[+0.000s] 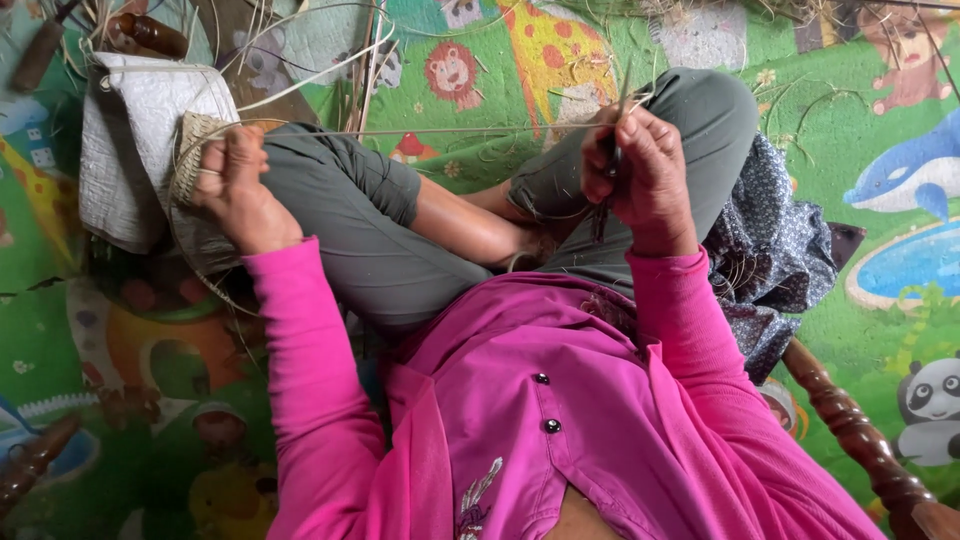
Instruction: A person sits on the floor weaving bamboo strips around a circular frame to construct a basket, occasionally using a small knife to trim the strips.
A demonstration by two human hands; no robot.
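Pinching a taut straw strand (pixel 420 131) between left hand (pixel 237 185) and right hand (pixel 640 170).

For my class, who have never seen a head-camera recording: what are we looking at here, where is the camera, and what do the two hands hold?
There is one picture, taken by a camera worn on a person's head and looking down, so you see their own body: pink sleeves, grey trousers, legs crossed. No machine is involved, only two bare hands. The left hand grips a small woven piece of pale fibre. The right hand pinches a bundle of thin strands. One long strand stretches between the hands. The person sits on a colourful play mat printed with cartoon animals. A folded white cloth lies beside the left hand, loose straw is scattered at the top, and a turned wooden leg shows at lower right.
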